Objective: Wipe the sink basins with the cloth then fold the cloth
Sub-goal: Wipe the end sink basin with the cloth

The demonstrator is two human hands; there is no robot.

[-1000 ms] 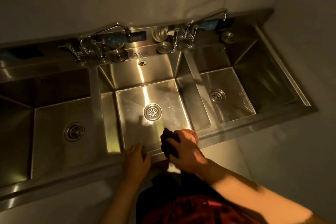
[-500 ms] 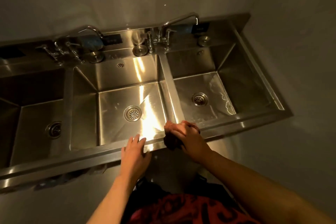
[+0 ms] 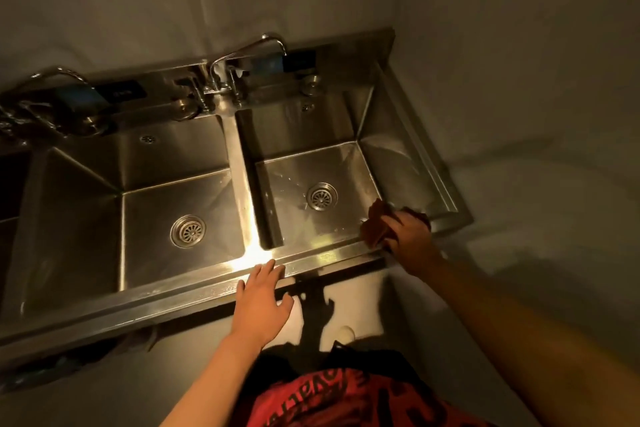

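I have the cloth (image 3: 377, 224) bunched in my right hand (image 3: 410, 236), fingers curled tight around it, at the near right corner of the right basin (image 3: 311, 163), right of centre in the frame; balled up like this it gives a firm pad for rubbing the front rim (image 3: 329, 255). My left hand (image 3: 261, 302) lies flat on that rim at lower centre, fingers spread and holding nothing, I judge to brace me while I lean. The middle basin (image 3: 156, 218) sits left of centre. Folding is not yet begun
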